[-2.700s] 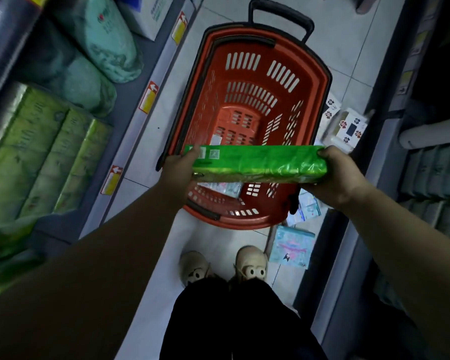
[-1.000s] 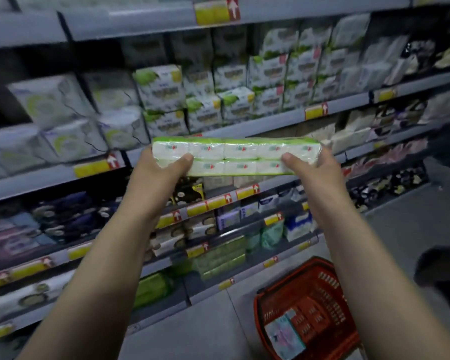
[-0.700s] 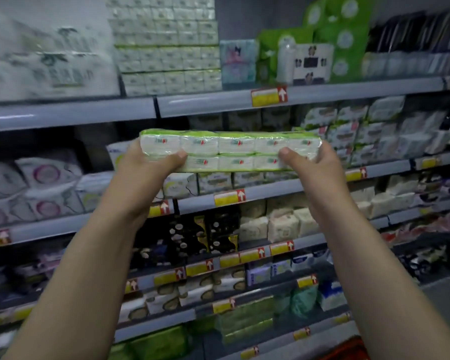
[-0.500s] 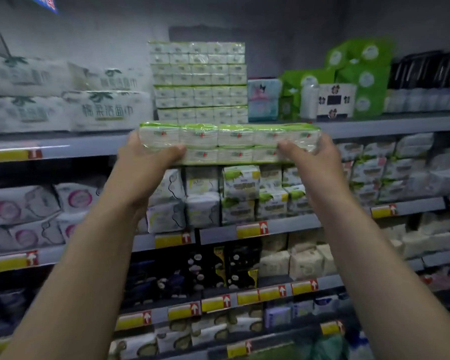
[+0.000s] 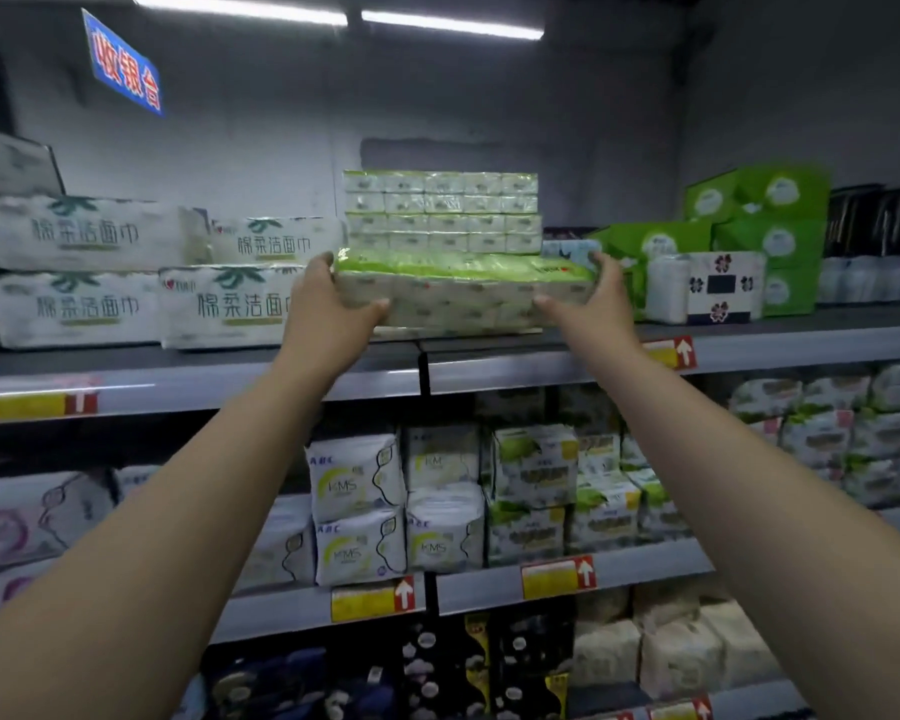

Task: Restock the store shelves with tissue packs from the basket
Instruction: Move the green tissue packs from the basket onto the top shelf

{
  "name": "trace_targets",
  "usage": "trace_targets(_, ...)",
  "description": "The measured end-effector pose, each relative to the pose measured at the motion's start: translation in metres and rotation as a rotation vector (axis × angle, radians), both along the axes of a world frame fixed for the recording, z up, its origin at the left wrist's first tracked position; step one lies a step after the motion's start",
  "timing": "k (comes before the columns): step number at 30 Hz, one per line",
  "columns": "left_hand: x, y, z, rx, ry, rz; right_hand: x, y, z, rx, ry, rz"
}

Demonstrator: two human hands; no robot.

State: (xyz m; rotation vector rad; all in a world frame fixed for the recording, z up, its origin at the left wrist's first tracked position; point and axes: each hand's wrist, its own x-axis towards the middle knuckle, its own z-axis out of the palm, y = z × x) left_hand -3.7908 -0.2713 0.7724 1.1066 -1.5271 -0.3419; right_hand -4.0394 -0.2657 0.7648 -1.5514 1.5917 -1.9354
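A long green-and-white tissue pack [image 5: 463, 291] is held level at the top shelf [image 5: 775, 337], its underside at or just above the shelf's front edge. My left hand [image 5: 328, 309] grips its left end, thumb underneath. My right hand [image 5: 596, 298] grips the right end the same way. Directly behind it stands a stack of matching tissue packs [image 5: 440, 210]. The basket is out of view.
White facial-towel packs [image 5: 230, 304] sit left of the stack, green boxes [image 5: 749, 236] and a small white floral pack [image 5: 718, 288] to the right. Lower shelves [image 5: 619, 579] are packed with sanitary goods. A blue sign [image 5: 126, 70] hangs at upper left.
I lifted the pack out of the orange basket, turned to the shelves and raised it from mid-shelf height up to the top shelf, in front of the matching stack.
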Motion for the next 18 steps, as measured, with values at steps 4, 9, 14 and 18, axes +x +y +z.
trace_targets(4,-0.002,-0.032,-0.009,0.098,-0.189,0.106,-0.002,-0.029,-0.008,0.156,0.267,-0.113)
trace_targets(9,-0.004,-0.054,-0.019,0.118,-0.331,0.286,-0.002,-0.046,-0.006,0.321,0.448,-0.245)
trace_targets(14,-0.008,-0.052,-0.017,0.175,-0.434,0.32,0.0,-0.043,-0.009,0.369,0.54,-0.303)
trace_targets(18,-0.008,-0.036,-0.026,0.119,-0.609,0.285,0.006,-0.026,-0.022,0.314,0.65,-0.408)
